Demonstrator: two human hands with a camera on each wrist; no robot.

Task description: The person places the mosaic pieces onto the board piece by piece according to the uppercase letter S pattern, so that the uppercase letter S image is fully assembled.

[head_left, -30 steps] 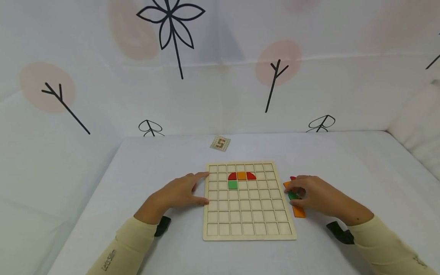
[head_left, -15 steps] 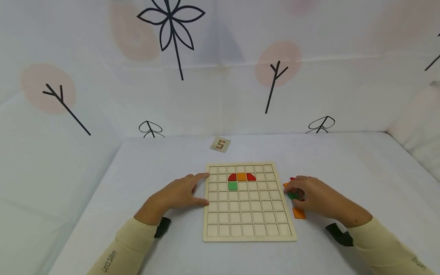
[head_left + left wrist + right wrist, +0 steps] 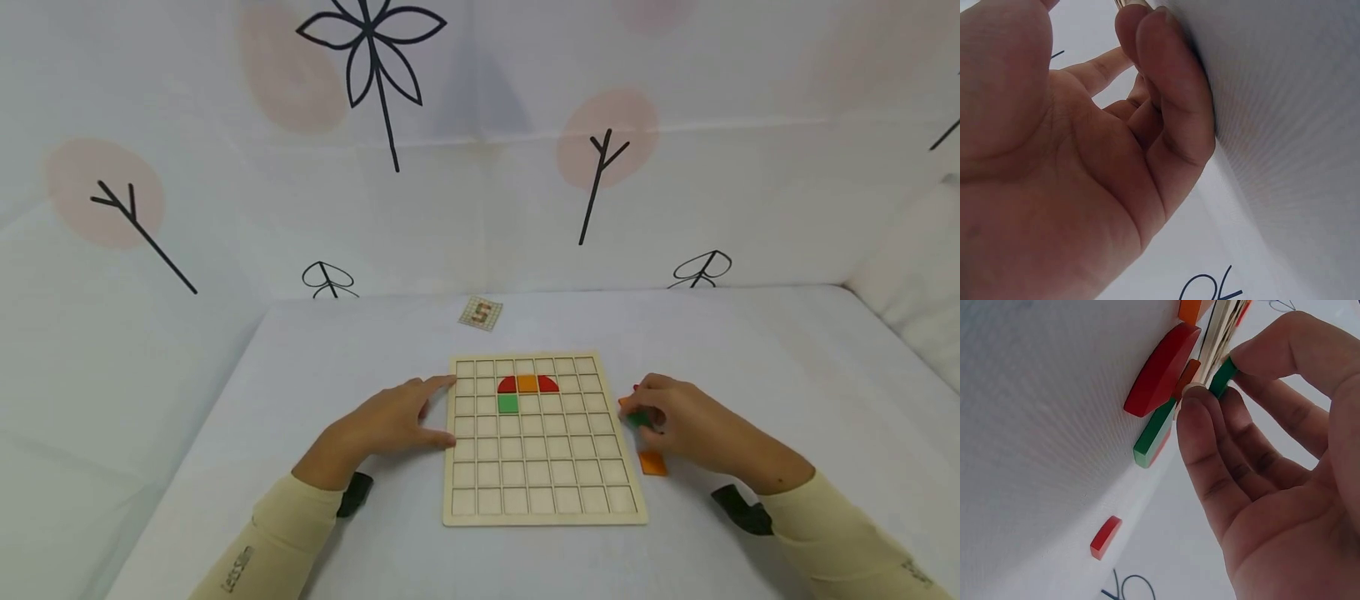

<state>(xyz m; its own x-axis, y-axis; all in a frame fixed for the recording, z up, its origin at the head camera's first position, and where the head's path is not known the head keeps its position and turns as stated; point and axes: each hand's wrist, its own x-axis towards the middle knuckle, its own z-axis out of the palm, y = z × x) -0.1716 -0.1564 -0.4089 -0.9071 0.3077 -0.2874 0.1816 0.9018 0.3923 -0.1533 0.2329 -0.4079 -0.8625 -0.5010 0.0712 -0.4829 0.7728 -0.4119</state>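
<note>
My left hand [image 3: 393,421] rests at the left edge of a pale wooden grid board [image 3: 540,450], its index finger and thumb spread apart and touching the rim. To the right of the board, my right hand [image 3: 697,429] pinches a small green tile [image 3: 1223,377] between thumb and fingertips, just above the table. On the board lie two red rounded tiles, one left [image 3: 507,385] and one right [image 3: 549,384] of an orange square tile [image 3: 527,384]. A green square tile [image 3: 507,403] sits below the left red one. The board itself is barely visible in the left wrist view.
Loose tiles lie around my right hand: an orange tile [image 3: 652,463], a red curved tile [image 3: 1163,372], a green tile [image 3: 1154,434] and a smaller red tile [image 3: 1106,537]. Behind the board is a small pattern card [image 3: 481,313]. A white printed cloth [image 3: 480,200] hangs behind the table.
My right hand has risen slightly, with the green tile now pinched in its fingers. The left hand and the tiles on the board have not moved.
</note>
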